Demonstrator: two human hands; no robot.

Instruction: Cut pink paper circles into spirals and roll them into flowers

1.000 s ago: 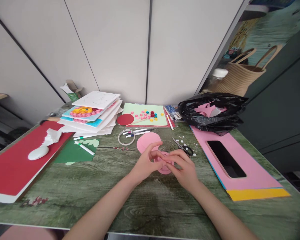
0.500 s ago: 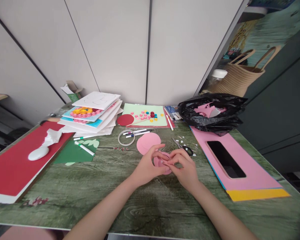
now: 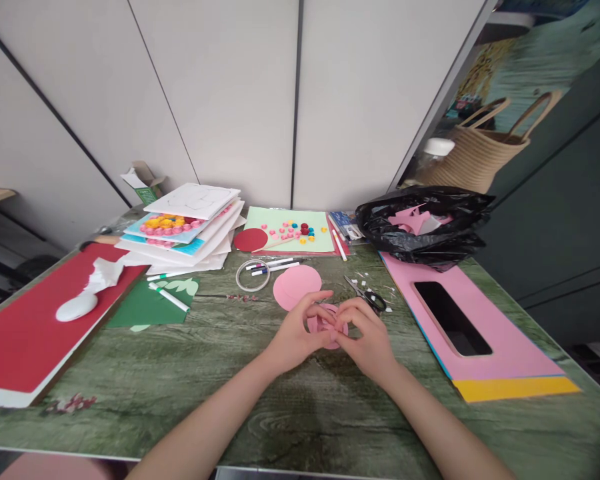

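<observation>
Between my two hands is a pink paper circle [image 3: 314, 323] that looks cut or curled in its middle; fingers cover much of it. My left hand [image 3: 303, 333] pinches it from the left, with the index finger arched over the top. From the right, my right hand [image 3: 365, 333] pinches the paper with thumb and fingertips, which meet the left fingertips near the centre. Just beyond my left hand, overlapping pink paper discs [image 3: 297, 283] lie on the table. Scissors [image 3: 373, 297] rest open-bladed beyond my right hand, among small white scraps.
A roll of tape [image 3: 253, 275] and several markers [image 3: 275, 267] lie beyond the discs. Stacked boards [image 3: 195, 207] stand at the back left. To the right are a black plastic bag [image 3: 425, 247] and a phone [image 3: 450, 319] on pink sheets [image 3: 515, 340]. Red board [image 3: 35, 333] lies left.
The right fingertips have shifted slightly on the pink paper and closed in against the left thumb. The left hand stays nearly in place; the table items have not moved.
</observation>
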